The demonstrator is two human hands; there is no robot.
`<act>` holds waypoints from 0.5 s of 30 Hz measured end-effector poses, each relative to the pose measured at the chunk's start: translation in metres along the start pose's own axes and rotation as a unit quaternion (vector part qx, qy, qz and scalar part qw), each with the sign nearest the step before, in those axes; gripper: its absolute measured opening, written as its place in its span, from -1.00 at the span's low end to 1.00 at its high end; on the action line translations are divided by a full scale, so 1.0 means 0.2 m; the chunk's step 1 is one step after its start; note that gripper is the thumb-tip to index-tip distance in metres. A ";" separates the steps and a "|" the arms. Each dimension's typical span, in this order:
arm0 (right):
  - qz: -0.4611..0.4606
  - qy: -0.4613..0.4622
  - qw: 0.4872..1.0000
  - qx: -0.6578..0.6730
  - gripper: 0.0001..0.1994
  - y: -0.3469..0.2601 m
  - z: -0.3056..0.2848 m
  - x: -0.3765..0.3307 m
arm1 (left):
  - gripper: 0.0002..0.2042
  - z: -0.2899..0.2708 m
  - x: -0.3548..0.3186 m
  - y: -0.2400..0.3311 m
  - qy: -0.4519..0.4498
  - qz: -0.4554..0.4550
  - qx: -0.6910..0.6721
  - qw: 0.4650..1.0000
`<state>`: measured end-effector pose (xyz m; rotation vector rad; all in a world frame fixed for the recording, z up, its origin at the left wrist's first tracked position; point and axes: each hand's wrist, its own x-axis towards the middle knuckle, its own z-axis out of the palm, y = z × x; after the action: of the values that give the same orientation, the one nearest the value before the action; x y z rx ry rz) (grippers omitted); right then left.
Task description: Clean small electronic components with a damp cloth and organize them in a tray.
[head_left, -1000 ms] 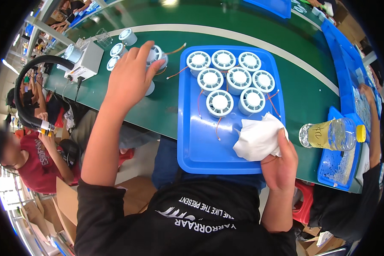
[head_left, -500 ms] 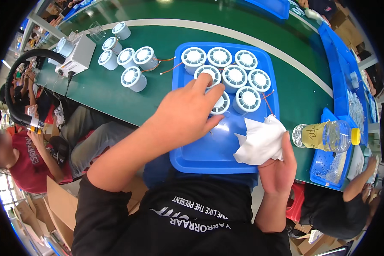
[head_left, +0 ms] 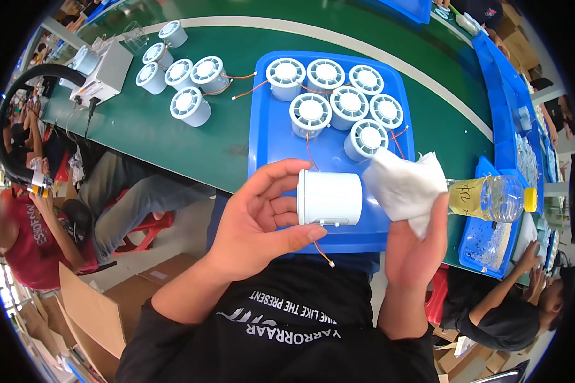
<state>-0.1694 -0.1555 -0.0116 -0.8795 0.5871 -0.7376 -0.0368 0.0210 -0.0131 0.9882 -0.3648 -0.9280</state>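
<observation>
Having left the blue tray (head_left: 265,150), the left hand (head_left: 255,223) now grips a white cylinder (head_left: 329,198); right hand (head_left: 415,246) clutches a cloth (head_left: 406,185).

plastic bottle (head_left: 492,198), grey box (head_left: 103,70), black hose (head_left: 13,102), cardboard (head_left: 89,306)

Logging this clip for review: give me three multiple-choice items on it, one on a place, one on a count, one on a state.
1. Where is the white cloth?
A. in the right hand
B. on the green table
C. in the left hand

2. How many white fan units stand on the blue tray?
A. four
B. seven
C. ten

3. The white cylinder in the left hand is:
A. upright
B. on its side
C. on the tray

A: the right hand's fingers clasp it.
B: seven show there.
B: it is held sideways, above the tray.
</observation>
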 end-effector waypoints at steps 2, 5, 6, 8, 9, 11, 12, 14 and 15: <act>-0.001 -0.170 0.929 -0.330 -0.38 0.02 -0.15 -0.17 | -0.32 0.01 -0.01 0.00 0.004 0.007 0.015 1.000; -0.411 -0.323 0.620 -0.585 -0.49 -0.03 0.14 -0.09 | -0.30 0.00 -0.06 0.01 0.022 0.078 0.171 0.982; -0.382 -0.321 0.659 -0.563 -0.52 -0.03 0.16 -0.06 | -0.31 -0.01 -0.07 -0.01 0.021 0.091 0.145 0.985; -0.277 -0.336 0.757 -0.487 -0.60 -0.01 0.16 0.00 | -0.34 0.02 -0.09 0.01 -0.010 0.098 0.151 0.984; -0.198 -0.364 0.775 -0.478 -0.61 -0.03 0.17 0.03 | -0.37 0.03 -0.08 0.01 -0.007 0.118 0.174 0.978; -0.164 -0.358 0.739 -0.547 -0.62 -0.05 0.17 -0.01 | -0.38 -0.01 -0.08 0.00 0.001 0.080 0.139 0.987; -0.262 -0.372 0.695 -0.557 -0.62 -0.07 0.19 -0.06 | -0.38 -0.02 -0.07 0.00 0.012 0.044 0.105 0.993; -0.361 -0.379 0.620 -0.584 -0.53 -0.14 0.23 -0.13 | -0.40 -0.01 -0.09 0.05 0.018 0.063 0.110 0.992; -0.354 -0.376 0.643 -0.566 -0.52 -0.12 0.22 -0.13 | -0.40 0.00 -0.09 0.06 0.023 0.050 0.127 0.990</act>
<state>-0.1617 -0.1255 0.0359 -2.5468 -0.2027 -0.5289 -0.0418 0.0386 -0.0013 1.2112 -0.4988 -0.7788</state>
